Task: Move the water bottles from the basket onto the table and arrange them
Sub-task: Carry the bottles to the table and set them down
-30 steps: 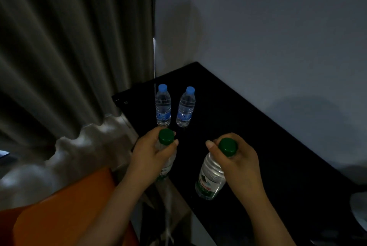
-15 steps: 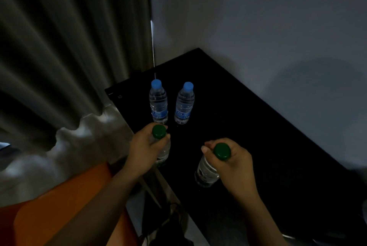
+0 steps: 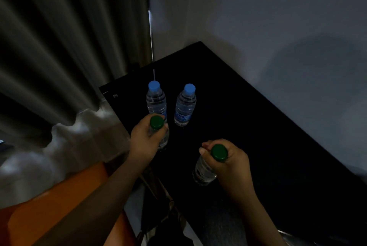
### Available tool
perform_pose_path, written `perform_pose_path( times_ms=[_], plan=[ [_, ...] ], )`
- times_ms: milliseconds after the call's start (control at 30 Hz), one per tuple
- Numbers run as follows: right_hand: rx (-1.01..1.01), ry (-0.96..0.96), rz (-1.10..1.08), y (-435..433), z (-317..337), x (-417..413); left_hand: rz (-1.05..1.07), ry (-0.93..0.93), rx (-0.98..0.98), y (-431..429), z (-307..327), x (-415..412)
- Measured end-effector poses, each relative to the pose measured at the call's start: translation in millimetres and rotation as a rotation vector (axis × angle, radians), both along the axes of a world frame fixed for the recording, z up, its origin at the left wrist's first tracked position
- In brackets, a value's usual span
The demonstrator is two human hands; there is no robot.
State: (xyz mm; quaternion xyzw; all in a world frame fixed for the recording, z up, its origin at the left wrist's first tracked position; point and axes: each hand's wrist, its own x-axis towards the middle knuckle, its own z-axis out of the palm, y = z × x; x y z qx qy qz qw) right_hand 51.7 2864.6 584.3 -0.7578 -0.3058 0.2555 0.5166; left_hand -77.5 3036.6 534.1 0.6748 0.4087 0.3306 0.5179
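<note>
Left hand (image 3: 146, 144) grips the left green-cap bottle (image 3: 163, 140) round the neck just under the cap, fingers & thumb curled. Its base is at or just above the near-left edge of the counter (image 3: 248, 126); can't tell if it's touching down. Right hand (image 3: 228, 163) wraps the neck of the right green-cap bottle (image 3: 203, 170) the same way, w/ the cap poking out above the fist. That bottle leans a bit, base low over the counter nearer the person, contact unclear in the dark.

Left blue-cap bottle (image 3: 156, 101) & right blue-cap bottle (image 3: 185, 106) stand upright side by side further back, near the corner by the curtain (image 3: 59, 37). The left green-cap bottle is just in front of the left blue one. Basket isn't clearly in view.

Handling, as a guess: small, full-looking plastic bottles, so lightish w/ some heft. Thin walls will prob give if squeezed mid-body, and they're smooth, maybe slick. The neck under the cap is the stiff part, so it's the good grip for setting down from above. Narrow base + tall body = tippy, esp on a glossy counter. Set the base flat before letting go & leave a gap to the blue-cap pair so knuckles don't knock them
</note>
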Motion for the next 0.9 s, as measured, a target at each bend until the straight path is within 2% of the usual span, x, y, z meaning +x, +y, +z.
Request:
perform_pose_path(
  times_ms=[200,500,600,700,900],
  plan=[
    [-0.029,0.01,0.04,11.0,-7.7,7.9,-0.018,0.044,0.061,7.8,-3.2,-0.8],
    [-0.096,0.053,0.049,43.7,-15.9,17.2,-0.039,0.119,0.045,16.5,0.4,-2.6],
    [-0.046,0.087,0.079,56.2,-17.8,21.7,-0.048,0.162,0.049,18.8,1.4,-2.5],
    [-0.055,0.003,0.064,69.7,-23.8,28.6,-0.07,0.183,0.042,22.3,3.1,-3.1],
    [-0.019,-0.034,0.032,94.3,-32.1,30.7,-0.07,0.149,-0.007,21.9,3.3,-4.5]
  ],
)
